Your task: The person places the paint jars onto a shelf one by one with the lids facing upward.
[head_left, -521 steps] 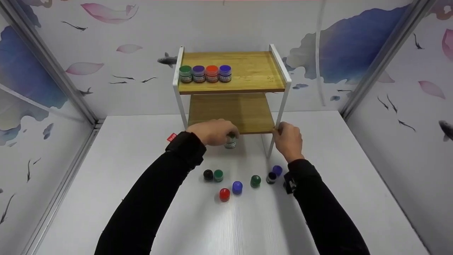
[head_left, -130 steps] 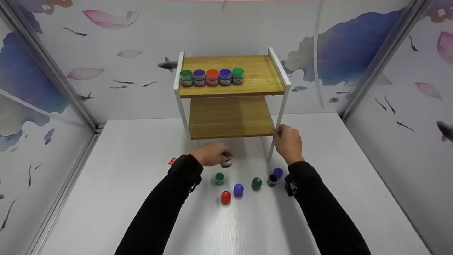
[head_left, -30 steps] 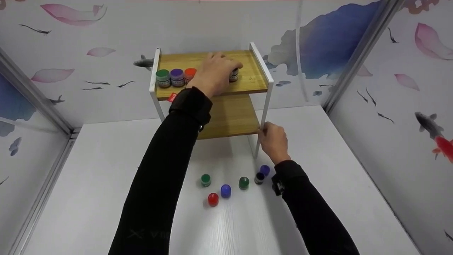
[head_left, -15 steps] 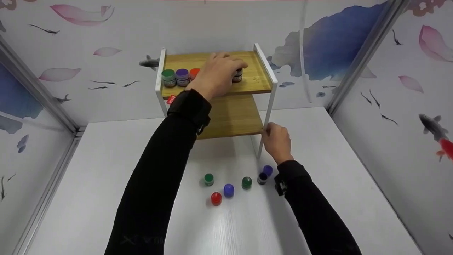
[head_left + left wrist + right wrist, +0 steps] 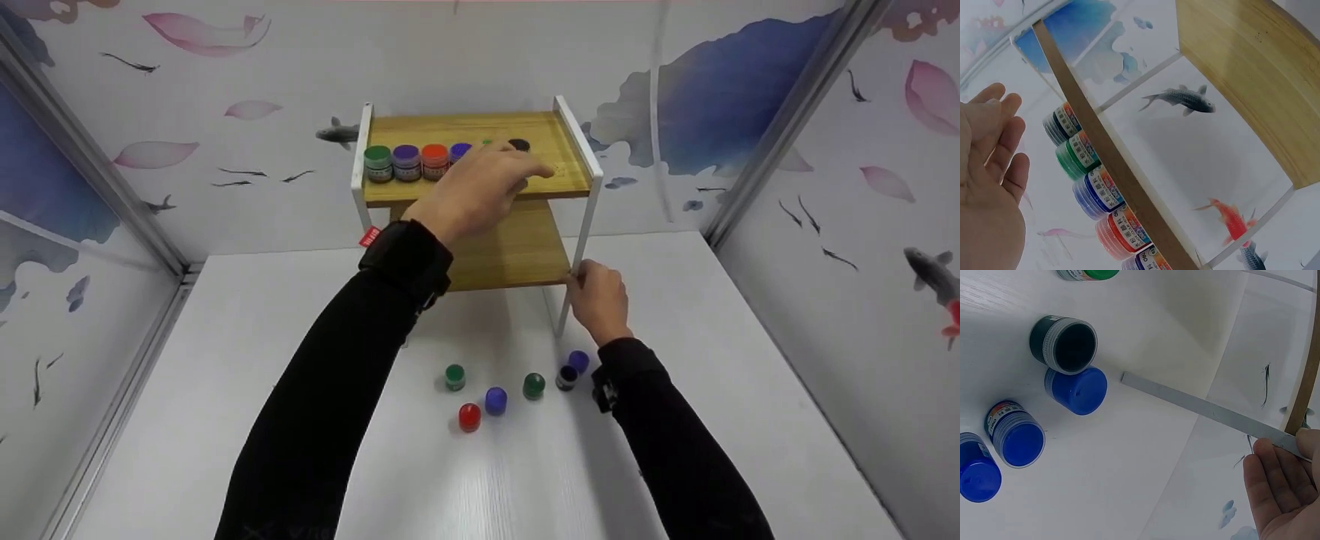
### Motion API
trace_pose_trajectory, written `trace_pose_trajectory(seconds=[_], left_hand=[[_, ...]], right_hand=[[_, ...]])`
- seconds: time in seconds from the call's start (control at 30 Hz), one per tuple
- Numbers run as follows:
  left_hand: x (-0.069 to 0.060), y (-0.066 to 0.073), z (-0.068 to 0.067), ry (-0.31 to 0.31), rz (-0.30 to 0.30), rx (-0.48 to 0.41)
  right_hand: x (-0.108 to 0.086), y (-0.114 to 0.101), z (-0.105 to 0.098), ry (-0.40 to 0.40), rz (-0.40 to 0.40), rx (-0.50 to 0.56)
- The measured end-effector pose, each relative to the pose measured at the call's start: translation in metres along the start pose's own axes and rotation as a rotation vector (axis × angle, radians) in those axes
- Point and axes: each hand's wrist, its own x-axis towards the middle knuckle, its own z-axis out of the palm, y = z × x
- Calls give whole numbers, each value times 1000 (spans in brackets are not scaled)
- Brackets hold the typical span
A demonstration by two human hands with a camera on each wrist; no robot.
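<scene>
My left hand (image 5: 480, 187) is held over the top shelf's front edge, its fingers loosely bent and holding nothing. In the left wrist view that hand (image 5: 994, 169) is apart from the jars. A black-lidded jar (image 5: 519, 145) ends the shelf row on the right; the left wrist view shows it (image 5: 1061, 124) beside a green jar (image 5: 1077, 156). From the left stand green (image 5: 379, 163), purple (image 5: 406, 163) and orange (image 5: 435, 162) jars, then blue and green ones partly hidden by my hand. My right hand (image 5: 600, 300) grips the rack's right front leg at the lower shelf corner.
On the white table (image 5: 262, 315) in front of the rack are green (image 5: 454, 377), red (image 5: 469, 417), blue (image 5: 496, 400), dark green (image 5: 534, 385), black (image 5: 567, 377) and purple (image 5: 578, 361) jars. The lower wooden shelf (image 5: 517, 247) is partly behind my left arm. Patterned walls surround the table.
My left hand has let go of the black-lidded jar and drawn back toward the front; the jar stands on the top shelf. My right hand keeps its grip on the rack.
</scene>
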Motion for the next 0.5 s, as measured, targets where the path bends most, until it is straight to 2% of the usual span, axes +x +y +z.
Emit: trace_pose_trajectory(seconds=[0.1, 0.27, 0.5], left_hand=[[-5, 0, 5, -24, 29, -16], [-16, -3, 11, -62, 48, -92], [-31, -14, 25, -65, 58, -139]], right_hand=[[0, 2, 1, 11, -20, -7], [1, 4, 2, 26, -39, -12], [1, 1, 1, 8, -28, -6]])
